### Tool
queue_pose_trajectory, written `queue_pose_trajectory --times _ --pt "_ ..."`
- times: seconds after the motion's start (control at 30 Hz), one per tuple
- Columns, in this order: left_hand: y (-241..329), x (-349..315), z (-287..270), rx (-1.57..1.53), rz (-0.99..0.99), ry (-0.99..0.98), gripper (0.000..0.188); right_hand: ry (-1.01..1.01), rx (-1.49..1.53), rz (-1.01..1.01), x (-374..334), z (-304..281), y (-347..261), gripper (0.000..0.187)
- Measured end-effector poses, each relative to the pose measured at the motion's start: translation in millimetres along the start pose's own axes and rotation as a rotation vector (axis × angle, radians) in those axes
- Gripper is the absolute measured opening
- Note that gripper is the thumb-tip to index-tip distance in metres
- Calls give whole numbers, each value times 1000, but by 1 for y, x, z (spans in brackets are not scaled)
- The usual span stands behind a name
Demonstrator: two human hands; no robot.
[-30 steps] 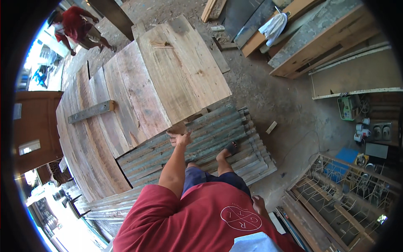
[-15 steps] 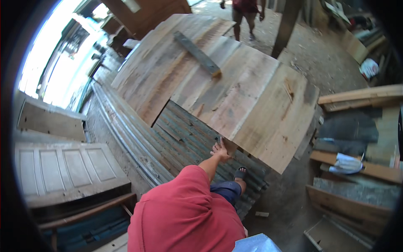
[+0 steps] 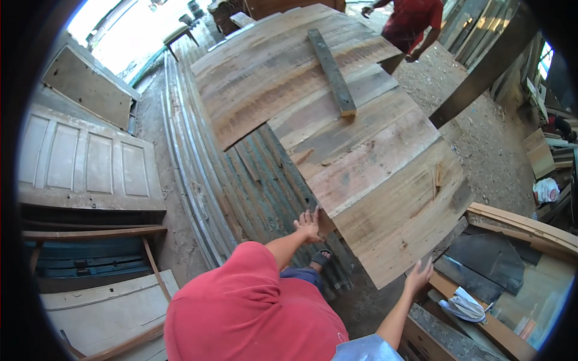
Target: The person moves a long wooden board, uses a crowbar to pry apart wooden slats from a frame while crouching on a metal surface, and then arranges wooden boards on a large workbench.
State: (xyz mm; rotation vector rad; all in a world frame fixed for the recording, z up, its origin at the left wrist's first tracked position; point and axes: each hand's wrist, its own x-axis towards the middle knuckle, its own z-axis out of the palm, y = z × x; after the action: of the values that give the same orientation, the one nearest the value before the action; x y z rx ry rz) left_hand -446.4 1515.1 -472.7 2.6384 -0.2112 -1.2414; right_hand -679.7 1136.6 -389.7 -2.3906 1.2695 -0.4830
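Note:
A broad panel of weathered wooden planks (image 3: 361, 162) lies on top of corrugated metal sheets (image 3: 253, 192). A short grey length of timber (image 3: 332, 72) rests across its far planks. My left hand (image 3: 308, 227) reaches the panel's near edge, fingers spread against a small wooden piece there; whether it touches the panel itself is hard to tell. Farther right, my right hand (image 3: 419, 277) is raised at the panel's near right end, its fingers stretched out beside the lowest plank. Neither hand is wrapped around anything.
Another person (image 3: 412, 27) in red stands beyond the panel, near a leaning wooden post (image 3: 481, 78). A panelled door (image 3: 90, 159) lies at the left. Boards and a crumpled white-blue cloth (image 3: 463, 305) are at my right. My sandalled foot (image 3: 321, 259) stands below the panel edge.
My right hand has come into view at the panel's right end. My left hand stays by the near edge. The view has shifted, and the other person has come closer to the panel.

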Motion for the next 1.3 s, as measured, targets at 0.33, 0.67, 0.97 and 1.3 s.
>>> queue_pose_trajectory --times 0.33,0.67,0.97,1.3 --pt "-14 -6 1 10 44 1 147 -128 -518 217 55 47 -57 77" --pt "-4 -6 16 -2 25 157 146 -281 -624 6 71 0 -53 72" --pt "33 -24 81 54 -256 870 114 -344 -463 -743 127 -31 38 67" --pt "221 -229 667 -801 -797 105 76 -351 10 -1193 169 -40 144 49"
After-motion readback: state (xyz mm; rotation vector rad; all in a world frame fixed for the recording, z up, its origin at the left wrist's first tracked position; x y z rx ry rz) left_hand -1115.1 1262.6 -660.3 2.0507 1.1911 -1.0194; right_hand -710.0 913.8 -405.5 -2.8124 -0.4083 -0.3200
